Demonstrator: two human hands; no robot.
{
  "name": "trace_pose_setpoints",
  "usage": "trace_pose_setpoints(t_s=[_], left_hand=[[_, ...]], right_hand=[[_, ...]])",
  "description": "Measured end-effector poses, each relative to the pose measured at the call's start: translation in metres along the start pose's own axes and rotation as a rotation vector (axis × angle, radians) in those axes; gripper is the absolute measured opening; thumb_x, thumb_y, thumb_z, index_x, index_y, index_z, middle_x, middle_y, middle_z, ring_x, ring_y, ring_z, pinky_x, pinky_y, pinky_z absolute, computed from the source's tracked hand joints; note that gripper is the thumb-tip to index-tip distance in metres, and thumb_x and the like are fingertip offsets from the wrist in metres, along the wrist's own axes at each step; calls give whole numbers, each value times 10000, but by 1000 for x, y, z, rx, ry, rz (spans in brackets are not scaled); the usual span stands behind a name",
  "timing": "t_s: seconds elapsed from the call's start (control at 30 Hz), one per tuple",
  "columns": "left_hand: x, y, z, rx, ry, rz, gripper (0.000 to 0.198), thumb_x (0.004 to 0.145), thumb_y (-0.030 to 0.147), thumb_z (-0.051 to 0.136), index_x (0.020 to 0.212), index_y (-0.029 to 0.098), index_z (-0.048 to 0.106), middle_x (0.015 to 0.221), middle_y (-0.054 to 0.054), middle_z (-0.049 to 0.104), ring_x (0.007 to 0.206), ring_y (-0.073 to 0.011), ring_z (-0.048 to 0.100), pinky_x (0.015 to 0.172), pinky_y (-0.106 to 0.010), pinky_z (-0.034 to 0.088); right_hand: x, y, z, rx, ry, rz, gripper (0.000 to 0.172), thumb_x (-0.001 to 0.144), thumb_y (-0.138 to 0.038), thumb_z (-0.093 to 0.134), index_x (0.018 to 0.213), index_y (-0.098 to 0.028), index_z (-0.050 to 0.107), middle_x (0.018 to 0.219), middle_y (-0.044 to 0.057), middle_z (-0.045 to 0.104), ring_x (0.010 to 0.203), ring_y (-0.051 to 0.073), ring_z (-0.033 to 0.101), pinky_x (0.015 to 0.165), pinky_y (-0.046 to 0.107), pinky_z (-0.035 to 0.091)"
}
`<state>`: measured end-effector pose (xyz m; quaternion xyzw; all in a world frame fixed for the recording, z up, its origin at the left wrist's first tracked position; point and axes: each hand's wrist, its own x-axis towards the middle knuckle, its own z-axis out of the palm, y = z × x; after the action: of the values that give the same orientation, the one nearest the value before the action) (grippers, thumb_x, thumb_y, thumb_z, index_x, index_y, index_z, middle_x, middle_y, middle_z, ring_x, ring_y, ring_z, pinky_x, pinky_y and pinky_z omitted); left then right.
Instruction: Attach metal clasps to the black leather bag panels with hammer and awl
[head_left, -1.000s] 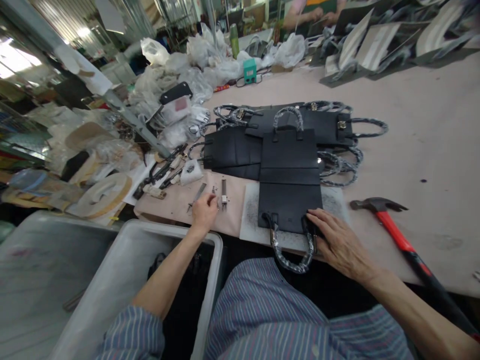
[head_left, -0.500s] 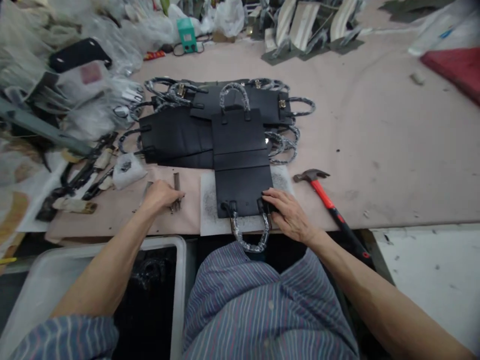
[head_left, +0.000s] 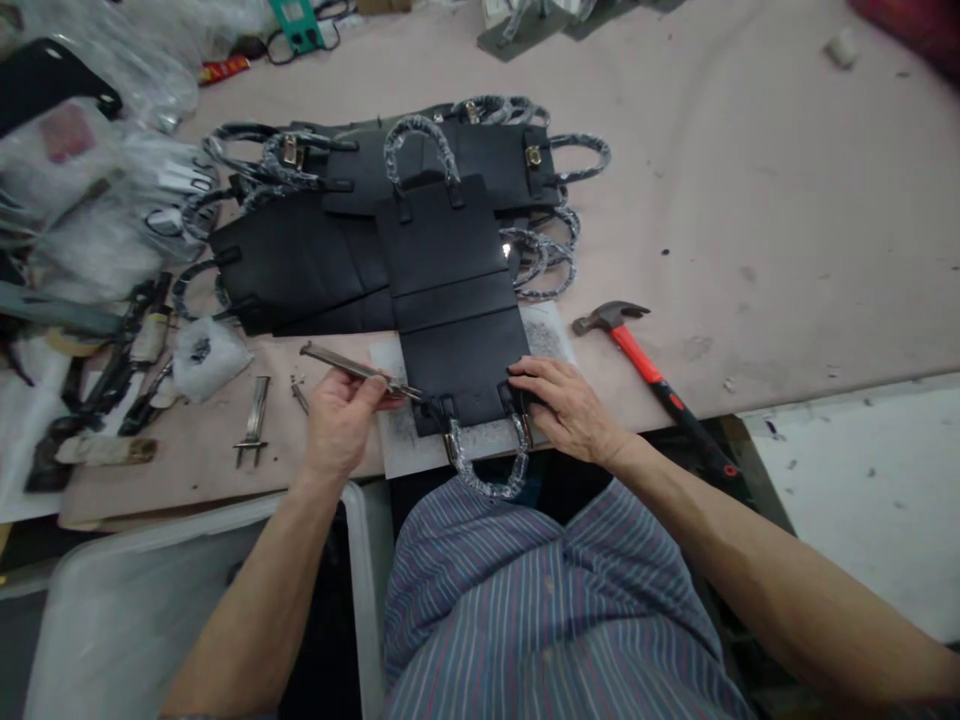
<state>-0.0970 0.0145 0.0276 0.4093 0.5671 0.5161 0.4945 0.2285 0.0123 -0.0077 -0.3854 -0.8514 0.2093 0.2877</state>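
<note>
A black leather bag panel [head_left: 461, 345] lies lengthwise before me, with a plastic-wrapped handle at each end. The near handle [head_left: 487, 490] hangs over the table edge. My left hand [head_left: 341, 415] is closed round a slim metal punch [head_left: 352, 366], held slanted, its tip close to the near handle's left tab. At the panel's lower right corner, my right hand [head_left: 566, 405] has its fingers bent over the edge beside the right tab; its thumb is hidden. A pale, speckled board [head_left: 551, 335] is under the panel. Another metal punch [head_left: 255, 415], with prongs, lies left of my left hand.
More black bag panels [head_left: 300, 265] with wrapped handles are piled behind. A claw hammer [head_left: 637, 360] with a red and black grip lies at right. Tools, a plastic-wrapped bundle [head_left: 210, 355] and plastic bags crowd the left. Below the table edge stands a whitish bin [head_left: 360, 540].
My left hand has lifted a metal punch off the table and brought it right, to the panel's lower left corner. My right hand stays at the panel's right corner. The view has shifted.
</note>
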Motion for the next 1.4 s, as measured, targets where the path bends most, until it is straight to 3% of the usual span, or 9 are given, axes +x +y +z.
trace_pose_setpoints(t_s=[0.1, 0.23, 0.4, 0.73, 1.4], left_hand=[[-12, -7, 40, 16, -62, 168, 385, 816, 442, 829, 982, 161, 625, 903, -33, 726, 808, -190, 763, 772, -334, 654], [-20, -18, 60, 118, -142, 299, 229, 905, 365, 746, 969, 173, 640, 968, -43, 707, 907, -201, 768, 868, -331, 631], [-22, -30, 56, 261, -178, 397, 125, 946, 298, 684, 979, 181, 656, 978, -63, 732, 937, -210, 759, 884, -342, 616], [-22, -38, 55, 329, -209, 571, 85, 941, 196, 689, 1015, 199, 648, 1029, -41, 735, 968, -197, 759, 923, -356, 590], [-22, -35, 56, 388, -191, 504, 90, 945, 264, 680, 997, 191, 668, 1010, -68, 758, 968, -215, 754, 945, -375, 588]], right_hand=[[-1, 1, 1, 1, 4, -2, 464, 868, -99, 501, 1312, -198, 593, 1407, 118, 595, 1343, 299, 523, 1121, 538, 439], [-1, 2, 1, 0, 5, 0, 473, 880, -114, 497, 1331, -226, 585, 1412, 110, 591, 1342, 302, 527, 1107, 546, 448], [-1, 1, 1, 5, 15, -2, 485, 874, -115, 503, 1340, -218, 590, 1406, 119, 596, 1337, 308, 531, 1094, 543, 454], [0, 1, 0, 9, 16, 7, 470, 859, -111, 511, 1309, -209, 607, 1398, 115, 603, 1332, 308, 528, 1105, 539, 446], [1, 1, 1, 24, 31, 4, 496, 833, -93, 514, 1304, -217, 606, 1386, 116, 608, 1311, 313, 540, 1086, 555, 458]])
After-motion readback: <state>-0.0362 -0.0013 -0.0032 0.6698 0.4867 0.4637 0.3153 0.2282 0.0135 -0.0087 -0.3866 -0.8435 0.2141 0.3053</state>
